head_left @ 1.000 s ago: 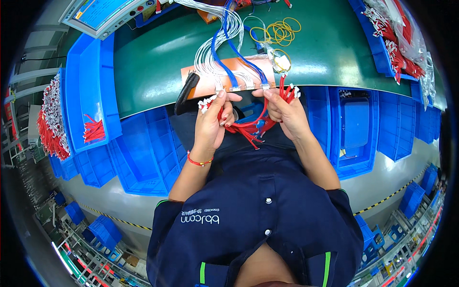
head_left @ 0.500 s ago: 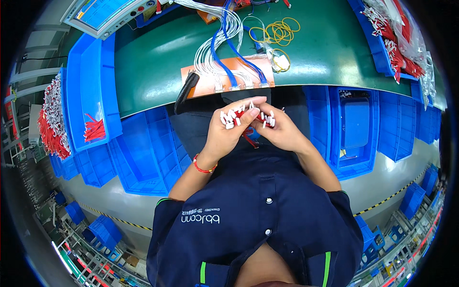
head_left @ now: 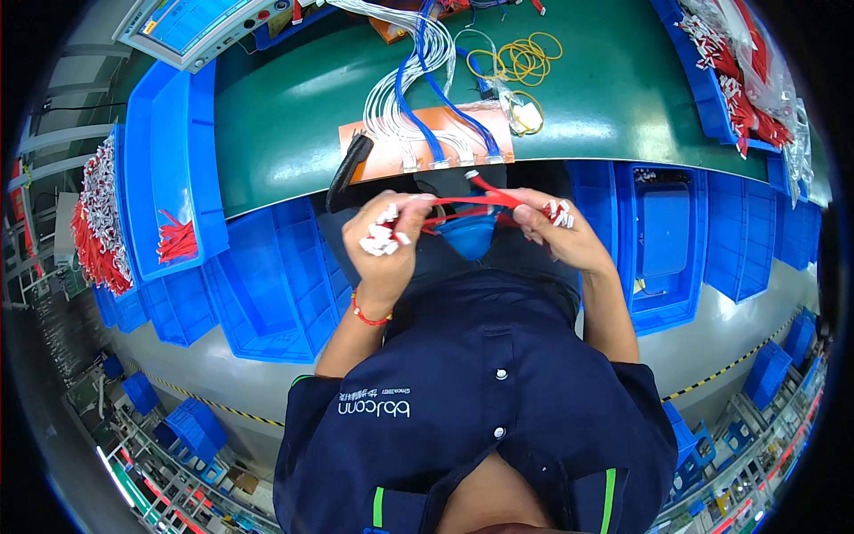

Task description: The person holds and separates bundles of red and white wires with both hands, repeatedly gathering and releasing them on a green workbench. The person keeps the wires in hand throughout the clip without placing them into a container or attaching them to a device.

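My left hand [head_left: 384, 245] is closed around a bunch of short red cables whose white connectors [head_left: 383, 233] stick out over the palm. Apart from it, my right hand [head_left: 569, 240] grips the same sort of red cables, with white connectors [head_left: 559, 214] by the thumb. Red wires [head_left: 476, 201] stretch across the gap from one hand to the other. One white connector [head_left: 472, 177] stands up at the end of a wire near the right fingers. Both hands are in front of my lap, just below the edge of the green table [head_left: 294, 160].
An orange board [head_left: 356, 165] with white and blue cables lies at the table edge, a black tube [head_left: 349, 169] beside it. Yellow rubber bands [head_left: 525, 60] lie farther back. Blue bins [head_left: 169, 116] holding red cables stand at left and right; more blue bins [head_left: 253, 285] sit below the table.
My hands were together over the cables; now they are apart, left hand to the left, right hand to the right. The bunch is split between them, with red wires pulled across the gap.
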Demonstrator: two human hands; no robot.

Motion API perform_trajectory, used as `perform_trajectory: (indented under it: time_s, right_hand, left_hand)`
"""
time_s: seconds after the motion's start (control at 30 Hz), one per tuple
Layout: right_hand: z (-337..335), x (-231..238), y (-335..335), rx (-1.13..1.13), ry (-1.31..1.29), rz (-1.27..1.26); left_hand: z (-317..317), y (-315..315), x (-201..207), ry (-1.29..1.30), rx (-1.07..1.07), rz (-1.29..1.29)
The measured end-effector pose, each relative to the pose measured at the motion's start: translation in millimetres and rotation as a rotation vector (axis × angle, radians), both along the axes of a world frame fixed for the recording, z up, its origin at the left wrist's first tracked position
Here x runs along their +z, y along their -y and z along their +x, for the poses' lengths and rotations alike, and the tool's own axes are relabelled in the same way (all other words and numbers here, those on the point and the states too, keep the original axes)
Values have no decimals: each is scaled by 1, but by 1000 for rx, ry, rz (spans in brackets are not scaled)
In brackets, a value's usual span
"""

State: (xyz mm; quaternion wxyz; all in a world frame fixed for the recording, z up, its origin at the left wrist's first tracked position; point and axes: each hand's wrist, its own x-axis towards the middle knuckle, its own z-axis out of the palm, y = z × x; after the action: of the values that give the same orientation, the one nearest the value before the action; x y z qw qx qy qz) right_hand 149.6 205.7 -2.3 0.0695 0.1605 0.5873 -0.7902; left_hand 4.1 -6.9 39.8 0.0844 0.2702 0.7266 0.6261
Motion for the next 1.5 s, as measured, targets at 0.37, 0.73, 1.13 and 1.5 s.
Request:
perform_trajectory:
  time_s: [0.37,0.73,1.13,1.5]
  right_hand:
    - [0,-15,-2,-429,-232,-644]
    - [-16,-10,8,-304,-187,-537]
    - [-31,0,22,-387,-19,-113]
    - [-36,8,28,-438,-11,-61]
  left_hand:
    - [-12,8,-10,918,-164,585]
    - [-6,-5,-36,753,-7,269]
    - [5,-17,-35,688,145,329]
    - [3,-16,-33,713,157,333]
